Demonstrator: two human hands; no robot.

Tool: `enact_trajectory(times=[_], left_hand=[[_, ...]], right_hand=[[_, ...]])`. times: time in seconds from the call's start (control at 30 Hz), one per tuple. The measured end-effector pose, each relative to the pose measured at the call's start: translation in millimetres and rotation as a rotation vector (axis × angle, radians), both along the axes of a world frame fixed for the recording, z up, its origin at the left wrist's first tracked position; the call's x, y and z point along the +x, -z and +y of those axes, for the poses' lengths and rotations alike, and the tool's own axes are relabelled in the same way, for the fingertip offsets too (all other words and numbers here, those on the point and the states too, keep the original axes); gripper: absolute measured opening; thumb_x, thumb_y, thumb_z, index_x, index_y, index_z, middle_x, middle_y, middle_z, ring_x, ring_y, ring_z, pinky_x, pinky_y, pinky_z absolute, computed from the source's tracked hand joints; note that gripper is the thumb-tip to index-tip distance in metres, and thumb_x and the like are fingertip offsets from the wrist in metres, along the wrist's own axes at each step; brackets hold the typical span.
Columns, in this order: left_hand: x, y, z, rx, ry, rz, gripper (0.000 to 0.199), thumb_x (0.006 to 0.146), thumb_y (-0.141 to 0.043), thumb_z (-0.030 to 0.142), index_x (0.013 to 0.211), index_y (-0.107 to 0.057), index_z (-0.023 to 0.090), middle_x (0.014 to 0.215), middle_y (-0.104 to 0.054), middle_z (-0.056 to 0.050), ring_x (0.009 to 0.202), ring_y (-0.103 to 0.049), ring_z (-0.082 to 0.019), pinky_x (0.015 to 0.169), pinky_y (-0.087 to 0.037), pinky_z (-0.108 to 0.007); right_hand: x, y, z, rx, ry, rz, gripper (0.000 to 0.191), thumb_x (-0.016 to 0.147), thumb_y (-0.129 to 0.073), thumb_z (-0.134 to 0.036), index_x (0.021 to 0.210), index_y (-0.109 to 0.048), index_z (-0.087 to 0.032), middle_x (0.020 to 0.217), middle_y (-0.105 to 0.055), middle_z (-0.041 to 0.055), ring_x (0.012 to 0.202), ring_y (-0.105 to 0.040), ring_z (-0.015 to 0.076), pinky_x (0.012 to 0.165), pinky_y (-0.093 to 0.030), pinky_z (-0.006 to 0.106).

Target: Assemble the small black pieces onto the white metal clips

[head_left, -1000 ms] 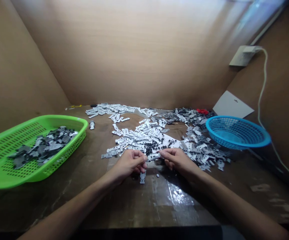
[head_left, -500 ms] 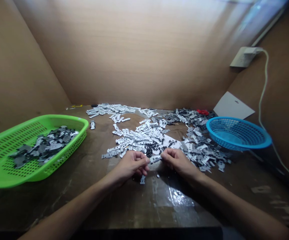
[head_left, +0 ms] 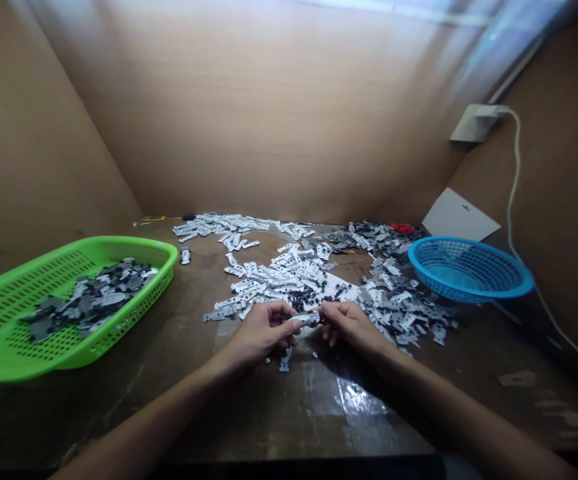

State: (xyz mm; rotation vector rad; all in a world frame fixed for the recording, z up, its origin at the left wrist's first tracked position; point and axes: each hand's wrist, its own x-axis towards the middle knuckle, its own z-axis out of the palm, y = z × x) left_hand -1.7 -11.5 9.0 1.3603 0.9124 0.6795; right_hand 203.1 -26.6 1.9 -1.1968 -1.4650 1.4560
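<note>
A small silver metal piece [head_left: 307,319] is held between both hands at the centre. My left hand [head_left: 269,325] pinches its left end between thumb and fingers. The fingertips of my right hand [head_left: 343,321] are closed on its right end. Just beyond the hands lie small black parts [head_left: 309,298] on a white sheet, beside a heap of silver metal pieces [head_left: 289,270]. A loose metal piece [head_left: 284,362] lies on the table below my left hand, with a tiny round part [head_left: 315,355] to its right.
A green basket [head_left: 76,357] with grey and silver pieces stands at the left. A blue basket [head_left: 469,293] stands at the right, near a pile of grey metal plates [head_left: 403,307]. A white cable [head_left: 513,193] hangs from a socket on the right wall.
My right hand has shifted slightly left, closer to my left hand, and the metal piece between them has turned a little. The whole view has shifted slightly.
</note>
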Motion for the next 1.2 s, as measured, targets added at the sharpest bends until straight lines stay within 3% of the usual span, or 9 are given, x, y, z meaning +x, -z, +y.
enact_trajectory(times=[0.17,0.27,0.37,0.47,0.53,0.63,0.77,0.97,1.2], left_hand=[[1.4,-0.5,-0.5,0.063,-0.013,0.007,0.032,0.075,-0.060,0.043,0.085,-0.055,0.013,0.068,-0.059,-0.003,0.056,-0.057,-0.011,0.051,-0.044,-0.021],[2.4,-5.4,-2.6,0.206,-0.061,0.095,0.030,0.077,-0.057,0.042,0.084,-0.057,0.014,0.069,-0.059,-0.002,0.058,-0.055,-0.012,0.051,-0.042,-0.021],[2.7,-13.1,-6.0,0.420,-0.114,0.228,0.025,0.078,-0.055,0.040,0.083,-0.061,0.016,0.075,-0.062,-0.003,0.063,-0.055,-0.013,0.053,-0.040,-0.021],[3.1,-18.0,-9.1,0.546,-0.116,0.309,0.022,0.079,-0.054,0.038,0.085,-0.064,0.019,0.078,-0.065,-0.002,0.066,-0.055,-0.013,0.055,-0.039,-0.021],[3.7,-18.4,-10.6,0.562,-0.103,0.327,0.022,0.079,-0.054,0.037,0.086,-0.064,0.019,0.077,-0.065,-0.002,0.064,-0.056,-0.013,0.054,-0.039,-0.021],[4.8,-16.5,-11.9,0.551,-0.106,0.315,0.020,0.079,-0.055,0.036,0.085,-0.064,0.019,0.076,-0.065,-0.002,0.065,-0.056,-0.013,0.054,-0.039,-0.021],[4.9,-14.8,-12.6,0.547,-0.088,0.311,0.017,0.077,-0.057,0.033,0.082,-0.066,0.019,0.077,-0.067,-0.002,0.066,-0.057,-0.014,0.055,-0.040,-0.021],[4.6,-16.9,-13.0,0.539,-0.087,0.340,0.019,0.077,-0.058,0.036,0.082,-0.067,0.019,0.074,-0.067,-0.001,0.061,-0.056,-0.012,0.055,-0.040,-0.021],[5.7,-15.2,-14.6,0.538,-0.073,0.328,0.018,0.076,-0.059,0.033,0.084,-0.067,0.019,0.073,-0.067,-0.001,0.059,-0.055,-0.012,0.054,-0.039,-0.022]], right_hand=[[1.1,0.8,1.0,-0.020,-0.029,0.013,0.042,0.078,-0.051,-0.055,0.081,-0.060,-0.014,0.057,-0.055,-0.0014,0.047,-0.049,0.0086,0.047,-0.039,0.019],[-0.8,0.2,-1.7,0.006,-0.046,0.003,0.037,0.076,-0.057,-0.051,0.082,-0.059,-0.015,0.058,-0.054,-0.0026,0.048,-0.048,0.0080,0.048,-0.038,0.019],[-1.7,-2.6,-4.9,0.101,-0.002,-0.051,0.032,0.078,-0.057,-0.046,0.087,-0.061,-0.015,0.062,-0.056,-0.0014,0.050,-0.049,0.0090,0.048,-0.037,0.020],[-1.0,-7.5,-6.9,0.252,0.034,-0.163,0.028,0.081,-0.054,-0.039,0.097,-0.064,-0.017,0.078,-0.064,0.0027,0.065,-0.056,0.0136,0.057,-0.041,0.023],[-0.7,-10.3,-7.5,0.331,0.035,-0.221,0.025,0.082,-0.054,-0.035,0.096,-0.065,-0.019,0.085,-0.066,0.0040,0.076,-0.059,0.0168,0.066,-0.043,0.026],[-2.4,-11.1,-8.3,0.348,0.015,-0.254,0.023,0.083,-0.052,-0.034,0.092,-0.066,-0.018,0.083,-0.067,0.0038,0.076,-0.059,0.0176,0.069,-0.043,0.027],[-7.0,-6.1,-10.0,0.274,-0.021,-0.205,0.023,0.082,-0.054,-0.035,0.090,-0.066,-0.017,0.078,-0.066,0.0030,0.071,-0.058,0.0155,0.065,-0.044,0.025],[-7.1,2.3,-9.4,0.027,-0.072,-0.011,0.034,0.081,-0.055,-0.043,0.097,-0.063,-0.015,0.070,-0.063,0.0032,0.061,-0.058,0.0132,0.059,-0.045,0.025],[-7.9,-3.3,-7.9,0.063,-0.055,0.002,0.035,0.078,-0.056,-0.047,0.088,-0.065,-0.014,0.064,-0.060,0.0015,0.057,-0.054,0.0111,0.055,-0.043,0.022]])
